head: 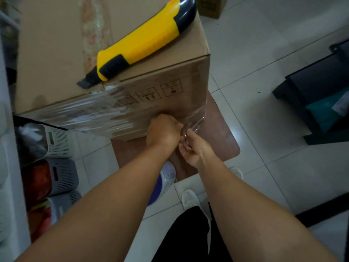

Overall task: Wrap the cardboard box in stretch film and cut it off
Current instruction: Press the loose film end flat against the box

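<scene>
stretch film (194,121) is pinched by left hand (164,130) and right hand (194,148) | box (56,44) at 11 o'clock | knife (139,40) laid on top

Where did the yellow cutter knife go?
In the head view the yellow utility knife lies on top of the cardboard box, near its front edge, up above both hands, which are busy with the stretch film on the box's side.

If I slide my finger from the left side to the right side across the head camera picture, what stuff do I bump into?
Slotted storage baskets → yellow utility knife on the cardboard box → left hand → right hand pinching stretch film → black furniture.
</scene>
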